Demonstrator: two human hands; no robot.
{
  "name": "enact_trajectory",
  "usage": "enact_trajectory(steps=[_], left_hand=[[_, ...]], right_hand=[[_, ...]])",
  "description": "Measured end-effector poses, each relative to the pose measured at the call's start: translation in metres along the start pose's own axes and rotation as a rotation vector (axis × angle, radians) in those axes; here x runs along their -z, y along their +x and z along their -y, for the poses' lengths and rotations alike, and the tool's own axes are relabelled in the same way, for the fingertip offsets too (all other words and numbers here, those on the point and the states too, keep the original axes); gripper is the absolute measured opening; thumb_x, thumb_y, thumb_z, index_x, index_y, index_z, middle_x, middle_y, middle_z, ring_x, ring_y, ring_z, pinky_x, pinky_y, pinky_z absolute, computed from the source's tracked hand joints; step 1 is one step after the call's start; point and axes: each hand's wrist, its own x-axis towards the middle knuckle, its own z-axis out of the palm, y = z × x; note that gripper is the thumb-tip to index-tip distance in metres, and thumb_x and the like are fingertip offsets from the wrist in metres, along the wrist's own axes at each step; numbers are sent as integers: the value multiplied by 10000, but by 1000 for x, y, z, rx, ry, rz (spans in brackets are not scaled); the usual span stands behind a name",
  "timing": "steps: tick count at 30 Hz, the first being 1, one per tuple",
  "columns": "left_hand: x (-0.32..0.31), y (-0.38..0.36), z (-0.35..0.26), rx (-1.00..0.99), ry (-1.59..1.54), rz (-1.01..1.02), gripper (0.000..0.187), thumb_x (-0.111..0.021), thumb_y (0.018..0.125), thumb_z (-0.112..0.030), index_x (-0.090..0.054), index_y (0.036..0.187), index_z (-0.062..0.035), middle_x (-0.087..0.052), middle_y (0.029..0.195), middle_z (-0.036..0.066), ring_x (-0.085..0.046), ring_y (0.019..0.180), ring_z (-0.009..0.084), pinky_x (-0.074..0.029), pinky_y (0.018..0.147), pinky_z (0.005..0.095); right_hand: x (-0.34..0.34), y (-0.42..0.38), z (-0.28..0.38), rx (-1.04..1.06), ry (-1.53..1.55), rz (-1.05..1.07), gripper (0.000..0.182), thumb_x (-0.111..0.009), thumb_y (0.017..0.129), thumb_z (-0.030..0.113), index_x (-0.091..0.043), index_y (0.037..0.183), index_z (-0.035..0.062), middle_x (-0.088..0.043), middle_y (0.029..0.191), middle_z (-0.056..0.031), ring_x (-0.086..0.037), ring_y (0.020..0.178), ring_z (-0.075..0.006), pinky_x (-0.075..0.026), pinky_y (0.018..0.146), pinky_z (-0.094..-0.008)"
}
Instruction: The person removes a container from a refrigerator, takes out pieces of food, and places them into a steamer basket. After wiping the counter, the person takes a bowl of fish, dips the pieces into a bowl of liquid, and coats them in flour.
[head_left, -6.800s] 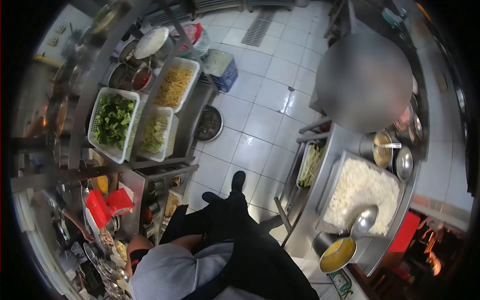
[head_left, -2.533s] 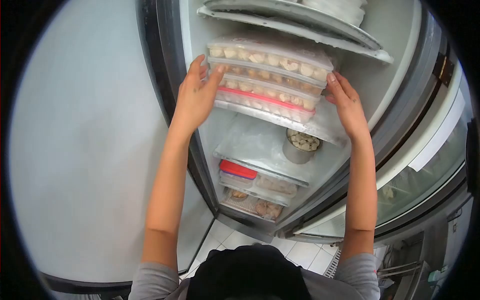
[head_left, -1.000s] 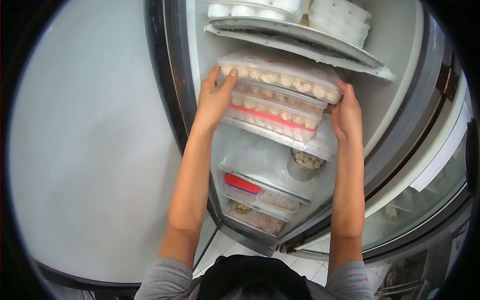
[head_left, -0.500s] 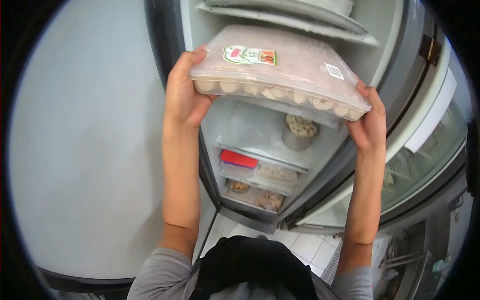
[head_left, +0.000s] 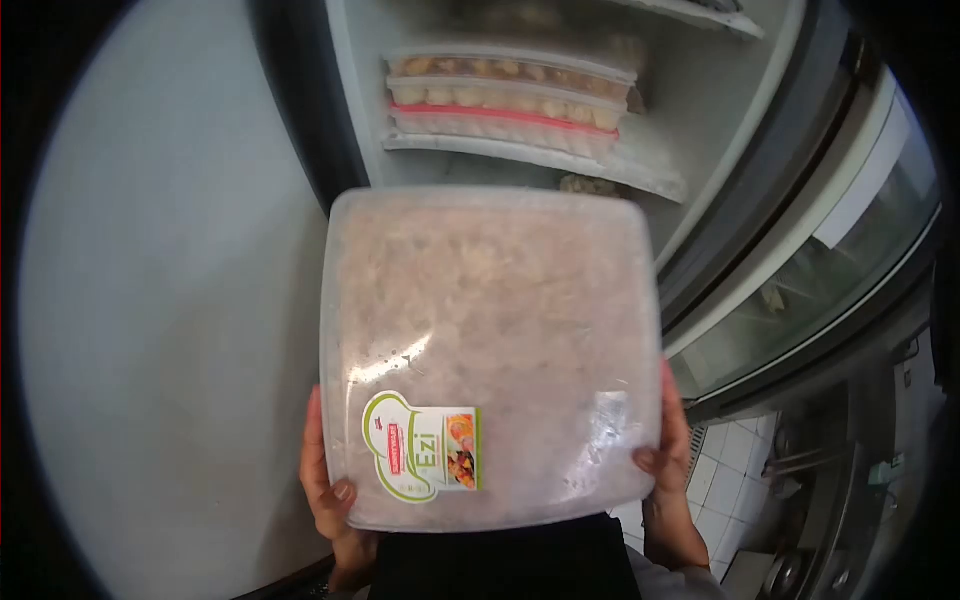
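Observation:
A large, square, shallow plastic food container (head_left: 500,310) with a frosted lid fills the middle of the view, close to my body. A white and green label reading "Ezi" sticks to its lid at the lower left. My left hand (head_left: 325,490) grips the near left corner, thumb on the lid and fingers along the side. At the near right corner my right hand (head_left: 668,470) holds it the same way. The contents look pale and blurred through the lid. Most of the fingers under the container are hidden.
Ahead stands an open freezer with stacked containers (head_left: 510,100) on a frosty shelf (head_left: 640,170). A plain grey door panel (head_left: 160,300) takes up the left side. To the right is a glass-fronted door (head_left: 800,320); white floor tiles (head_left: 725,460) show below it.
Both hands have brought the container out of the freezer, down and toward my body. Its lid now faces me, and the stacked containers behind have come into view.

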Motion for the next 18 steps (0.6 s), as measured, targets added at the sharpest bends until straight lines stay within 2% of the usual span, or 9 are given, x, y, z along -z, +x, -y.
enact_trajectory(steps=[1,3,5,7,8,10,13,16,18], left_hand=[[5,-1,7,4,30,-3,957,-581,671,-281,-209,1483,64,-374,1442,267,-459,1283,377,-379,1083,457],[8,10,20,10,23,8,914,-590,672,-232,-261,1470,67,-390,1439,249,-454,1298,346,-364,1096,424],[15,34,58,31,-55,84,814,-467,686,-53,-270,1465,77,-372,1473,212,-418,1341,276,-329,1114,364],[11,61,90,61,-119,99,783,-435,698,4,-280,1462,76,-372,1478,190,-424,1333,254,-334,1105,346],[6,72,103,77,-153,128,746,-449,741,13,-289,1469,51,-392,1466,178,-440,1315,243,-336,1099,333],[-10,85,122,46,-131,172,726,-451,761,21,-298,1471,35,-410,1452,175,-444,1309,238,-341,1094,333],[-25,118,148,33,-162,160,689,-454,794,35,-321,1469,10,-446,1420,171,-468,1283,232,-369,1072,332],[-41,147,153,92,-226,138,652,-459,811,42,-352,1453,5,-483,1382,167,-509,1237,230,-414,1033,332],[-49,167,161,105,-227,144,614,-479,825,28,-381,1432,11,-520,1336,163,-548,1181,227,-452,991,333]], right_hand=[[-3,1,-6,-86,20,-7,1000,-655,618,113,-215,1509,-2,-359,1490,-189,-367,1372,-279,-247,1138,-365],[5,18,-38,-104,51,60,964,-631,648,108,-218,1516,22,-360,1492,-169,-369,1370,-272,-248,1136,-360],[20,48,-76,-99,112,79,920,-602,675,111,-234,1513,25,-357,1498,-158,-358,1375,-276,-240,1137,-352],[43,88,-111,-89,127,114,883,-585,691,116,-256,1506,23,-384,1479,-161,-400,1347,-266,-299,1112,-347],[55,106,-125,-80,131,112,883,-585,691,116,-256,1506,23,-384,1479,-161,-400,1347,-266,-299,1112,-347],[69,143,-136,-214,268,118,843,-587,713,145,-290,1490,10,-418,1450,-162,-446,1308,-259,-370,1073,-346],[81,180,-131,-166,312,147,869,-643,690,183,-311,1471,-4,-446,1429,-138,-472,1280,-242,-391,1063,-340],[93,219,-141,-196,267,69,629,-582,855,196,-393,1424,6,-540,1325,-125,-545,1167,-228,-434,1006,-338],[98,233,-149,-224,224,-56,568,-574,881,200,-432,1395,3,-551,1306,-124,-552,1151,-224,-435,1001,-337]])
